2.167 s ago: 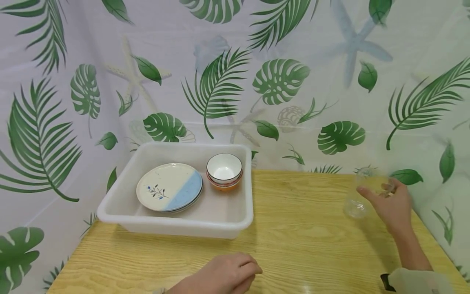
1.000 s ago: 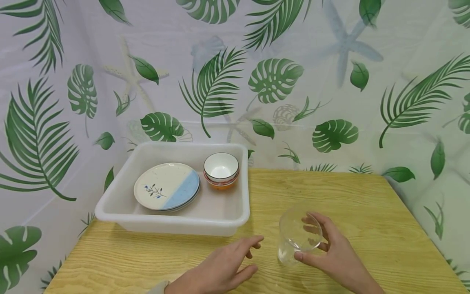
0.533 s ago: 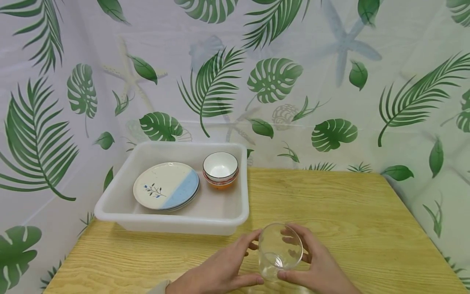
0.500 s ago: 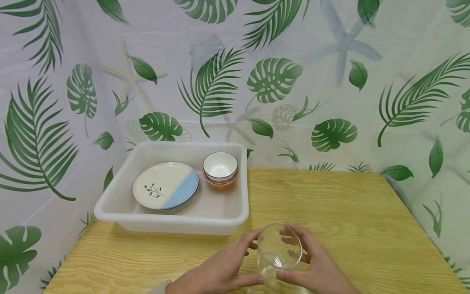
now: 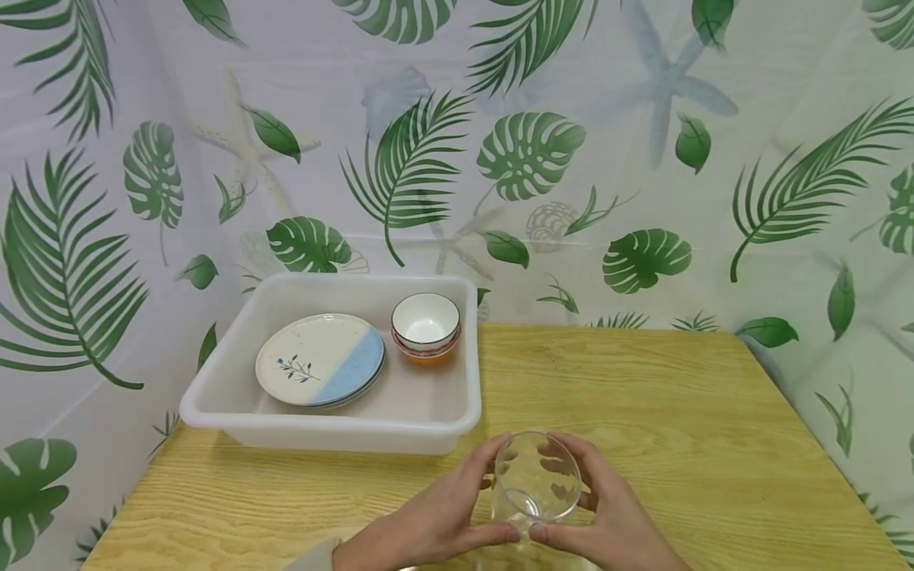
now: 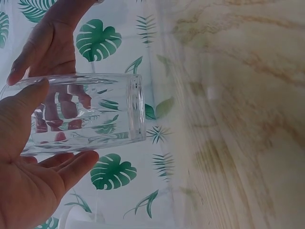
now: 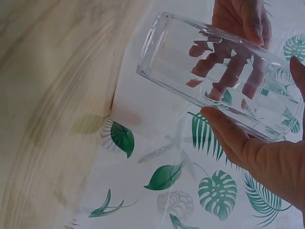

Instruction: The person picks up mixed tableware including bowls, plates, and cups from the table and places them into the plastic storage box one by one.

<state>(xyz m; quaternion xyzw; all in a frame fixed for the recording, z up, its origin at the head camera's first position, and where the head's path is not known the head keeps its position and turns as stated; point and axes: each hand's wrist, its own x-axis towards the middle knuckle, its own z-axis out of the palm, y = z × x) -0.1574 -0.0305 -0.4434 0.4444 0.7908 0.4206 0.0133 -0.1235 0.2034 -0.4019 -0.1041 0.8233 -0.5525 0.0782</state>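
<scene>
A leaf-printed curtain (image 5: 643,119) hung behind a pale wooden worktop (image 5: 643,412), where a white plastic tub (image 5: 457,420) at centre left of the head view held stacked plates (image 5: 321,361) and nested bowls (image 5: 425,327). At the bottom centre of the frame a clear glass (image 5: 535,485) was held above the worktop between two hands: the left hand (image 5: 428,527) had its thumb and fingers curled round one side, the right hand (image 5: 607,523) was wrapped round the other. The glass tilted, its mouth toward the camera. Smooth and gripped only at its sides, it looked liable to slip if either hand eased off, and a fall onto the hard wood could crack it. Both wrists ran off the lower edge. The glass's transparency blurred its base and rim, and whether anything was inside could not be made out.
</scene>
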